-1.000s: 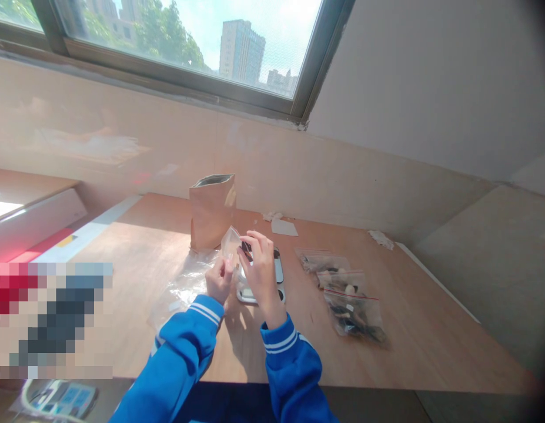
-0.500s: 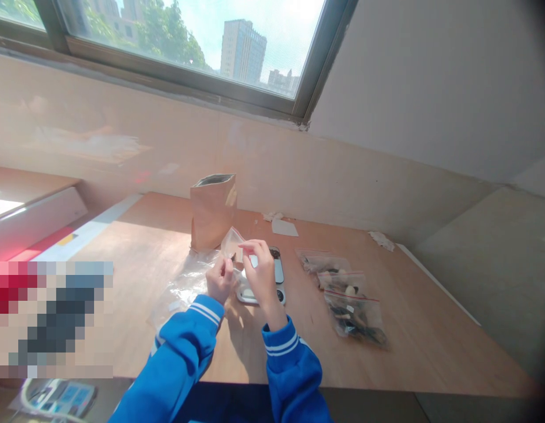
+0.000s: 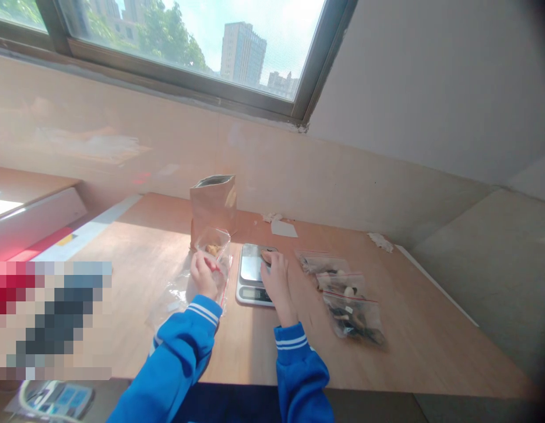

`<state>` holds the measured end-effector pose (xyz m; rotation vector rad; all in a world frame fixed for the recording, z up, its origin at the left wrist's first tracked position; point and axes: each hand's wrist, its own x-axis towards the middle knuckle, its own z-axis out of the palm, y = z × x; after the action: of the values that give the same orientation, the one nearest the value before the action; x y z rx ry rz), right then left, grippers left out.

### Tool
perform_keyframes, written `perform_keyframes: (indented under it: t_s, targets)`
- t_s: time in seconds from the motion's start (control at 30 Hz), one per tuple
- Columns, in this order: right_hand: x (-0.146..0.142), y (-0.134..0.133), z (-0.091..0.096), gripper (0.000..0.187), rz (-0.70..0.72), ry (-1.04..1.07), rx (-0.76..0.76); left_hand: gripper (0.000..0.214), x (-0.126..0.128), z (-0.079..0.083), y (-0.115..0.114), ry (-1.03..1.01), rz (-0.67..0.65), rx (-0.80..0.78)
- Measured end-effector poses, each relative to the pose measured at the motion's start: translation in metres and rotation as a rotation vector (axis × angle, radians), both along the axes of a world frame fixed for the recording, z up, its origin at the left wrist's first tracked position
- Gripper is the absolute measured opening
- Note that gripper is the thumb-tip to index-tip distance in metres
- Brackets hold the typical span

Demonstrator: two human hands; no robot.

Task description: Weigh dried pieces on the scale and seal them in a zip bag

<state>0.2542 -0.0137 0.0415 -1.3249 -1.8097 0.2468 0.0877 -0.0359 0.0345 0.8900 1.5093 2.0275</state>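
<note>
A small clear zip bag (image 3: 213,245), brown pieces inside, stands upright — just beside a flat, steel-topped digital kitchen scale (image 3: 251,264).

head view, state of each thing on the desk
left hand, gripping the clear zip bag
clear zip bag, held up, brown pieces inside
scale, flat on the desk, reading unclear
right hand, fingers curled over the scale's edge
kraft pouch, upright, top open
filled zip bags, lying flat, overlapping
</note>
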Motion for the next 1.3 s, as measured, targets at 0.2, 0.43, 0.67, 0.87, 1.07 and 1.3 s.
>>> perform_keyframes:
  t_s: [0.2,0.43,0.67,0.87,1.07,1.3]
  targets:
    - [0.001,0.005,-0.021,0.027,-0.059,-0.063,0.042,0.040,0.017,0.007,-0.006,-0.320,-0.254,0.102]
    - [0.000,0.005,-0.012,0.022,-0.059,0.100,0.030,0.041,0.014,-0.003,-0.005,-0.246,-0.337,0.047]
    - [-0.011,-0.011,0.031,0.020,-0.028,0.378,-0.047,0.050,0.017,0.005,-0.009,-0.214,-0.374,0.018]
    - [-0.025,-0.028,0.081,0.025,0.132,0.506,-0.061,0.049,0.017,0.000,-0.009,-0.196,-0.408,0.008]
    - [-0.024,-0.027,0.078,0.021,0.135,0.342,-0.059,0.049,0.017,-0.003,-0.008,-0.203,-0.404,0.009]
    - [0.000,0.008,0.008,0.026,-0.015,0.056,0.032,0.047,0.017,-0.001,-0.010,-0.255,-0.400,0.023]
